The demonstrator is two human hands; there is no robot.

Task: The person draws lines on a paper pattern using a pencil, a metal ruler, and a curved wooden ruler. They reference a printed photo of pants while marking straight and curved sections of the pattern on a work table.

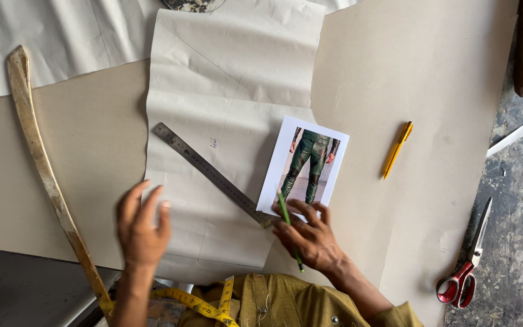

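My right hand holds a green pencil and rests on the lower edge of a printed photo showing green trousers. A grey metal ruler lies diagonally on a creased, light paper pattern piece, its lower end at my right hand. Fingers spread, my left hand is over the pattern piece's lower left part, blurred, holding nothing. The pattern piece lies on a large brown paper sheet.
A long curved wooden ruler lies at the left. A yellow pen sits right of the photo. Red-handled scissors lie on the dark table at the right. A yellow tape measure hangs near my chest.
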